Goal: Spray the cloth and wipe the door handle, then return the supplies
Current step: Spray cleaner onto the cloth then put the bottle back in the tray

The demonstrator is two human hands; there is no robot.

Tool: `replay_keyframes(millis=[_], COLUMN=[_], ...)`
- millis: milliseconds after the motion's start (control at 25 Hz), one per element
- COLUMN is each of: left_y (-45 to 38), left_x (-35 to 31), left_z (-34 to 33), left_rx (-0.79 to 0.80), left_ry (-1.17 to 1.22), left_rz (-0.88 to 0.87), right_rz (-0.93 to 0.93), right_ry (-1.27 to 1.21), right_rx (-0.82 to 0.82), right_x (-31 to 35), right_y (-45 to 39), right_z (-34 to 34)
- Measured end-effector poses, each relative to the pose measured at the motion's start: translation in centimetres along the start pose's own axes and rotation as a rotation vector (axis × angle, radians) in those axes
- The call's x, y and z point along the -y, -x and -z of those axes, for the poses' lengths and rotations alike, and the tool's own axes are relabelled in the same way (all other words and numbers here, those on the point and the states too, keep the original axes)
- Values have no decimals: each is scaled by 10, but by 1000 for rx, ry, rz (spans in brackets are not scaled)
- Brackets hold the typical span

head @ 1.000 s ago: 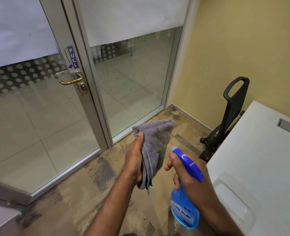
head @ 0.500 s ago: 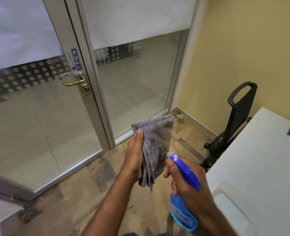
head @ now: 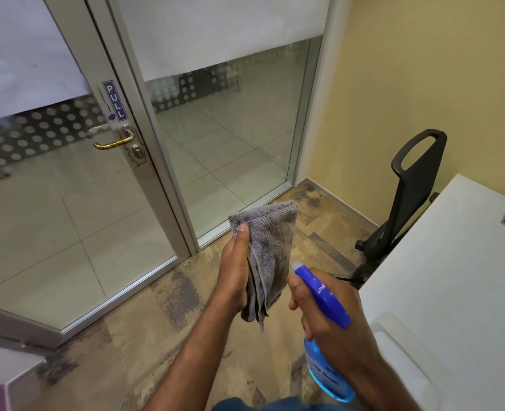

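Observation:
My left hand holds a folded grey cloth upright at the centre, thumb pressed on its top corner. Dark damp patches show on the cloth. My right hand grips a blue spray bottle just right of the cloth, its nozzle pointing at the fabric from close by. The brass door handle sits on the aluminium frame of the glass door at the upper left, under a blue PULL sign, well away from both hands.
A white table fills the right side, with a black chair between it and the yellow wall. A fixed glass panel stands right of the door. Mottled brown floor lies below.
The view has shifted so the door handle appears further right and lower. The cloth and bottle have stayed together, nozzle still close to the fabric, with the damp patches more visible.

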State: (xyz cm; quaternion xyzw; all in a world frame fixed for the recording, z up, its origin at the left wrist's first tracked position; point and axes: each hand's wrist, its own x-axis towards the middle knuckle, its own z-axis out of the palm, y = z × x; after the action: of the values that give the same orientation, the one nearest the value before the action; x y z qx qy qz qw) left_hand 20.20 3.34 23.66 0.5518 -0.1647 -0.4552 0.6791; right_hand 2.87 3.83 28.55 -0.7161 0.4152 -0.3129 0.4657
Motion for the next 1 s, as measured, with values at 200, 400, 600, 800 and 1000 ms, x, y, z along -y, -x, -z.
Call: replay_keyframes(millis=[200,400,600,800,1000], left_y=[-12,-22,-29,-31,-34], left_x=[4,6,6,7,4], left_z=[-7,-11,-9,-9,-8], left_rx=[-47,-100,-147,-173,-175], left_ry=[21,67,97,143,165], left_rz=[17,24,33,61,56], right_rz=[-25,-6,-2,-10,-14], right_ry=[-1,12,-2,-4,5], right_rx=[16,29,31,47,67], right_x=[-9,-9,-13,-15,-11], right_y=[-2,-3,-3,-5,-5], right_z=[11,18,23,23,23])
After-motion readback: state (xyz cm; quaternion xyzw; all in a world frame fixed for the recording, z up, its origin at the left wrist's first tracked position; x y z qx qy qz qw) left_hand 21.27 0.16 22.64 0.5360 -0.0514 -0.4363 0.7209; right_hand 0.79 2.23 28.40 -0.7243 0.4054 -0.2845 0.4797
